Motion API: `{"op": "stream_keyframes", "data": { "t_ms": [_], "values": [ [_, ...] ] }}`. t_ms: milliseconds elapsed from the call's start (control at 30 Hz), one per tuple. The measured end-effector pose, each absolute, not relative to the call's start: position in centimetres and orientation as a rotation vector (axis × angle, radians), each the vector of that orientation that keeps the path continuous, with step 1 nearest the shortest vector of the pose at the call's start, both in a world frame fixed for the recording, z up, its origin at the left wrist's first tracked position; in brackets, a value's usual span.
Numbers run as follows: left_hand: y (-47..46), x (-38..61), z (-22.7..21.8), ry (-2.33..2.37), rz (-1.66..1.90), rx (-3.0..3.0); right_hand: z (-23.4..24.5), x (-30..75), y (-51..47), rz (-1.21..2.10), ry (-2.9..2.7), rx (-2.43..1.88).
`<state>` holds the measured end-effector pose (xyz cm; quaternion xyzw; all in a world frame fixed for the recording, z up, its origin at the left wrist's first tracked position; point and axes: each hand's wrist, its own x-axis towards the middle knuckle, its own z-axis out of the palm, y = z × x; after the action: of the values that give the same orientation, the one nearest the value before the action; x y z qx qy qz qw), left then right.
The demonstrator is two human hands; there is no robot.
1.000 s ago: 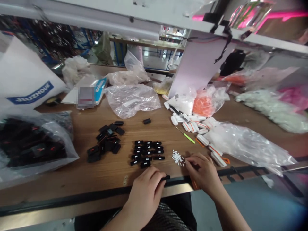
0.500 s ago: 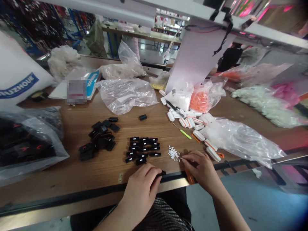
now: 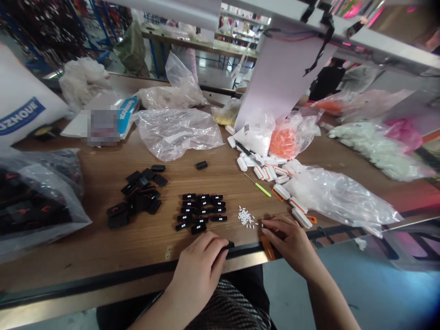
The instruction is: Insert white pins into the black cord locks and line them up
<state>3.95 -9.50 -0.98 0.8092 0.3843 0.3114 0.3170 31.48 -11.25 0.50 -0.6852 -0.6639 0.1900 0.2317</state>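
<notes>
My left hand (image 3: 198, 266) rests at the table's front edge with its fingers curled round a small black plastic part (image 3: 228, 245). My right hand (image 3: 288, 242) lies beside it, fingertips pinched on a tiny white piece right of a little heap of white pieces (image 3: 245, 217). An orange part (image 3: 267, 248) lies under that hand at the table edge. Just ahead of my left hand sit rows of black parts with white inserts (image 3: 202, 211). Further left is a loose pile of plain black parts (image 3: 137, 196).
A clear bag of black parts (image 3: 34, 201) lies at the left. White-and-orange parts (image 3: 275, 176), a green-handled tool (image 3: 258, 186) and crumpled clear bags (image 3: 338, 196) lie to the right. More bags (image 3: 178, 130) and a white upright panel (image 3: 275, 82) stand behind.
Both hands stay near the front edge. My right fingertips have drawn back a little from the white heap with a piece. The view has tilted slightly down and left.
</notes>
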Motion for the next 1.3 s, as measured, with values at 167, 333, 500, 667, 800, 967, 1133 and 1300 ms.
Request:
{"op": "stream_keyframes", "data": {
  "t_ms": [167, 333, 500, 667, 800, 967, 1133, 1300],
  "values": [
    [-9.6, 3.9, -0.8, 1.017, 0.826, 2.152, 0.3, 31.2, -11.2, 0.487, -1.812, -1.926],
    [-9.6, 4.0, -0.7, 1.065, 0.841, 2.222, 0.4, 31.3, -10.8, 0.421, -1.858, -1.954],
    [-9.6, 4.0, -1.0, 1.095, 0.841, 2.229, 1.6, 28.5, -10.9, 0.541, -1.832, -1.818],
    [-9.5, 4.1, -1.0, 1.127, 0.855, 2.231, 3.1, 24.3, -11.1, 0.751, -1.992, -1.529],
    [-9.5, 4.1, -1.0, 1.130, 0.846, 2.236, 3.5, 22.9, -10.9, 0.700, -2.095, -1.468],
    [-9.5, 4.0, -1.2, 1.147, 0.805, 2.230, 3.5, 22.7, -10.6, 0.619, -2.174, -1.467],
    [-9.5, 4.0, -1.2, 1.147, 0.810, 2.235, 3.6, 22.4, -10.7, 0.501, -2.254, -1.447],
    [-9.6, 4.0, -1.3, 1.152, 0.827, 2.230, 3.5, 22.6, -10.9, 0.382, -2.338, -1.405]
  ]
}}
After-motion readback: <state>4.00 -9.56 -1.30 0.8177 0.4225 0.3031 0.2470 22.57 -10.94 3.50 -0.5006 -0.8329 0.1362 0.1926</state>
